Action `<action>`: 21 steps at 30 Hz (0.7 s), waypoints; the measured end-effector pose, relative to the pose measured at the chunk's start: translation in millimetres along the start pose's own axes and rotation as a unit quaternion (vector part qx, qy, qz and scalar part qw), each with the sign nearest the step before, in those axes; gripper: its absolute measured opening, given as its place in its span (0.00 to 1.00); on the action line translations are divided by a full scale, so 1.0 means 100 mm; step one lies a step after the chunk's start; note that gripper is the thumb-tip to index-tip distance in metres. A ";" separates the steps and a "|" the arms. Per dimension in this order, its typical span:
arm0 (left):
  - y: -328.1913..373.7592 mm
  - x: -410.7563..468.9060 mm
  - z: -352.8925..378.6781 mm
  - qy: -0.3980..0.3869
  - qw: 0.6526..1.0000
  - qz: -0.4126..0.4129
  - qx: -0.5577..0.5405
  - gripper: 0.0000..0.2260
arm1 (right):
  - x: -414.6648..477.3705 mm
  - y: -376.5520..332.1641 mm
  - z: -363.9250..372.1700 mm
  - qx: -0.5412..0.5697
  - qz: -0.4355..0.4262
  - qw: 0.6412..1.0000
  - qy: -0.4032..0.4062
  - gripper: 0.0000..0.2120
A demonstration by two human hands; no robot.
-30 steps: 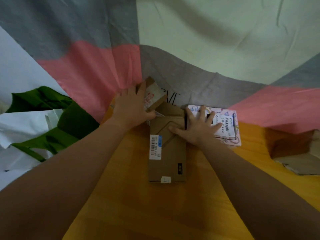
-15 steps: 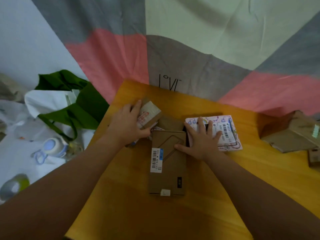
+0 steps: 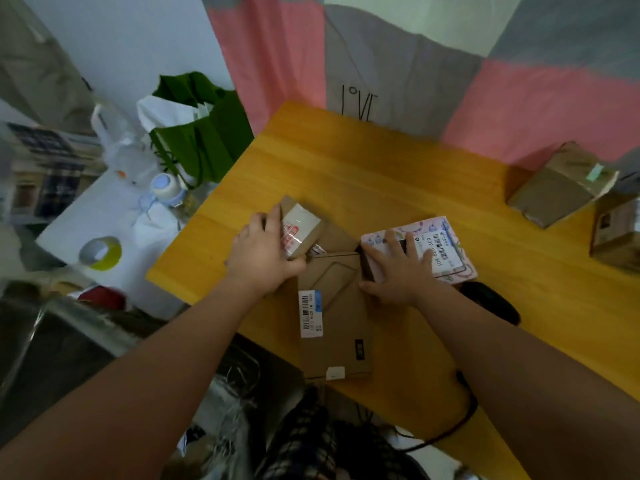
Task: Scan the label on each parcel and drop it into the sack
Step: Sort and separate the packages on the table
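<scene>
A: Presently, what is the task status?

B: Early, by judgement. Five parcels are on the yellow table (image 3: 381, 174). None shows in the green-and-white sack (image 3: 204, 133), though its inside is mostly hidden.

A: Hand states?

B: The left hand (image 3: 263, 261) grips the small taped box (image 3: 303, 230), with the fingers over its far end and the thumb at its near side. The right hand (image 3: 398, 275) lies flat with fingers spread on the pink mailer (image 3: 446, 251). Its thumb touches the flat cardboard parcel (image 3: 336, 327) between the hands.

A: Scanner?

B: The black scanner (image 3: 491, 303) lies unheld just beside the right forearm.

A: Outstanding work?

B: Probably every scan and drop, including the wrapped brown parcel (image 3: 561, 188) and the carton (image 3: 616, 233) at the table's far right. The sack stands off the table's left side, well apart from all the parcels.
</scene>
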State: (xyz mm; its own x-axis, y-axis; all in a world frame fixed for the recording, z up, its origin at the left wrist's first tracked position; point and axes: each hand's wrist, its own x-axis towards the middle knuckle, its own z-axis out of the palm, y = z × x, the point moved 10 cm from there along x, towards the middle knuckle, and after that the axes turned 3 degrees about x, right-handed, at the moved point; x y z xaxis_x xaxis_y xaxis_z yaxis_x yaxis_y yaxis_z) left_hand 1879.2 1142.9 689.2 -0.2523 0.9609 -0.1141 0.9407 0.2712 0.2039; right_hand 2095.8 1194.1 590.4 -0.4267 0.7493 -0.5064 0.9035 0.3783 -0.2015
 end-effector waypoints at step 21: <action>1.04 -0.51 0.45 -0.107 0.870 -0.130 -0.464 0.22 | -1.32 0.74 -0.09 0.320 0.051 0.934 0.153 0.25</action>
State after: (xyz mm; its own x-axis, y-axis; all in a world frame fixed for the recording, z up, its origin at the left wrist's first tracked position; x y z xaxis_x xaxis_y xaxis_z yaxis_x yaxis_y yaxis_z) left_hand 1999.7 1119.2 672.7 -0.2879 0.8547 -0.4320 0.2454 0.5018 0.8294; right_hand 2218.3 1128.0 650.5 -0.2406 0.9207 -0.3073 0.7370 -0.0328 -0.6751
